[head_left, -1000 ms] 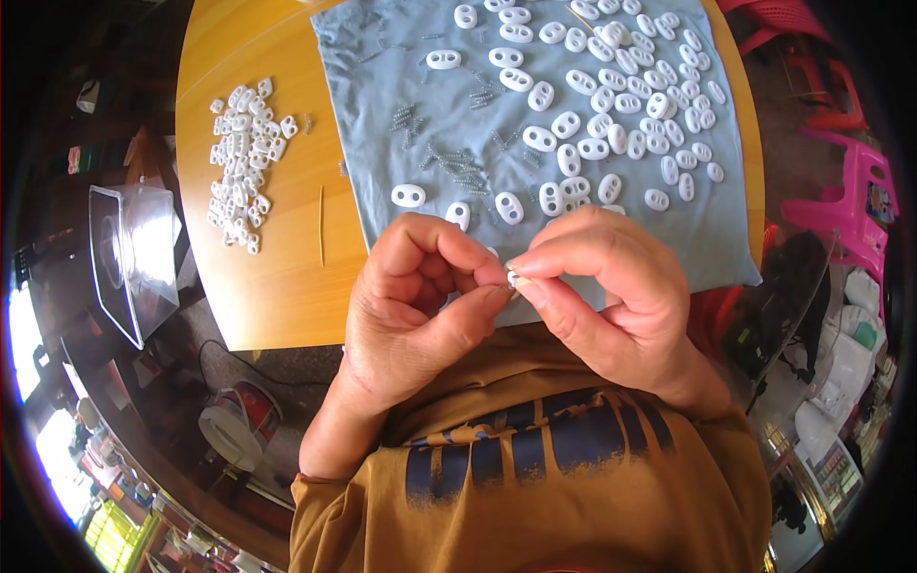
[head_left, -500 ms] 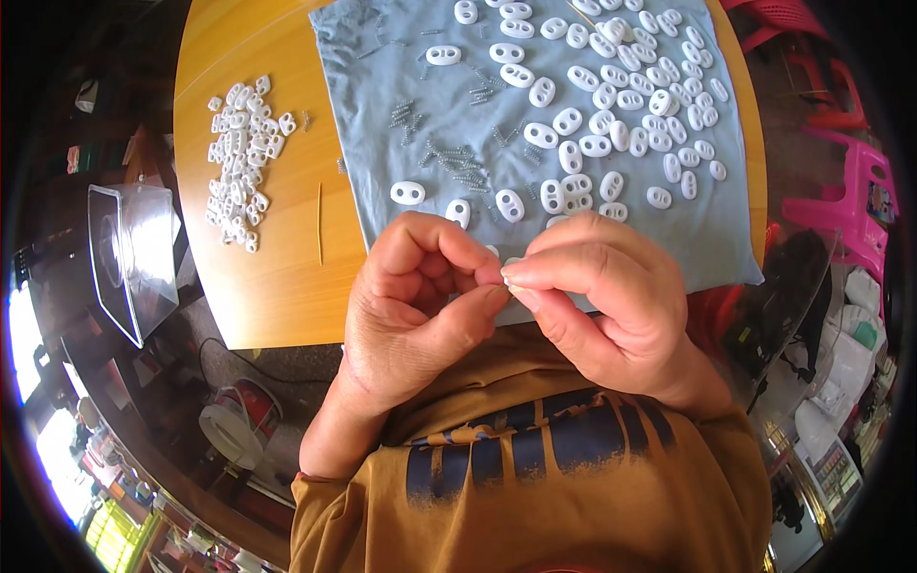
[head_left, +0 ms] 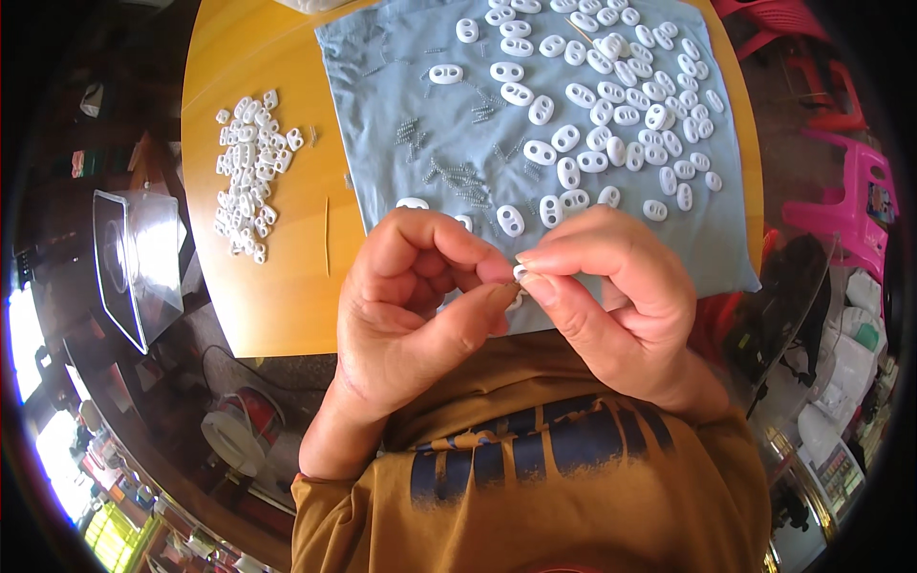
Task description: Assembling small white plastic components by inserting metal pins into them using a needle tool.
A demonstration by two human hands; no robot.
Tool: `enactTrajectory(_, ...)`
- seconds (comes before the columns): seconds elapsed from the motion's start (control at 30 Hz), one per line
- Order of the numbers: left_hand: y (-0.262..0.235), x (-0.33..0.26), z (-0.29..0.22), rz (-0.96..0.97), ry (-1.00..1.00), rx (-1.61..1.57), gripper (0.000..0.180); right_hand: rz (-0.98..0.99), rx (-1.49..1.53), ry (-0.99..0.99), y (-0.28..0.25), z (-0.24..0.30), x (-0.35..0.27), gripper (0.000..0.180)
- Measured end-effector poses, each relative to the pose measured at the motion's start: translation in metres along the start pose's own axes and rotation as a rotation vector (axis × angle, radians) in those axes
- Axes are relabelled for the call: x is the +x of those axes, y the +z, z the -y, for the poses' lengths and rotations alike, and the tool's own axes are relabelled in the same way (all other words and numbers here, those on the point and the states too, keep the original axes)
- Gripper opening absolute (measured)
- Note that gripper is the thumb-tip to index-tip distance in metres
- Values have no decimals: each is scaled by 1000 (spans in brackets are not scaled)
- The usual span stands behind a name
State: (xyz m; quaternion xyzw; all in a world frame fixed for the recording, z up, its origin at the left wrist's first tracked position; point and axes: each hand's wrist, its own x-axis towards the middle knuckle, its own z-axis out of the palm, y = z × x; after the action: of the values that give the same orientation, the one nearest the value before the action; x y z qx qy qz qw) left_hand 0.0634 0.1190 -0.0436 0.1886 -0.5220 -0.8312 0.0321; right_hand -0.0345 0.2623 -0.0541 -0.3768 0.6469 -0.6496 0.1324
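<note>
My right hand (head_left: 621, 296) pinches a small white plastic piece (head_left: 520, 272) between thumb and forefinger. My left hand (head_left: 415, 301) has its thumb and forefinger closed right beside that piece, the other fingers curled; whatever lies in its pinch is mostly hidden. Just beyond my hands, a light blue cloth (head_left: 382, 105) bears many white oval two-hole plastic pieces (head_left: 511, 221), a few partly covered by my fingers. Small metal springs (head_left: 458, 180) lie scattered on the cloth's left half.
Left of the cloth, a heap of small white plastic parts (head_left: 250, 167) sits on the wooden table (head_left: 287, 315), near a thin stick (head_left: 327, 236). Another stick (head_left: 579, 31) lies among the ovals. A pink plastic chair (head_left: 850, 196) stands at the right.
My fingertips have drawn slightly apart, the right hand shifting a little to the right. More of the small white piece shows. The view of the table has shifted slightly.
</note>
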Motion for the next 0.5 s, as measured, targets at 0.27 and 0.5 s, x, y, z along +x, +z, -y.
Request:
enactTrajectory(0.27, 0, -4, 10, -28, 113, -19, 29, 54, 65, 97, -1, 3, -1, 15)
enactTrajectory(0.5, 2, -5, 10, -38, 177, 49, 27, 68, -2, 59, -1, 4, 0, 13)
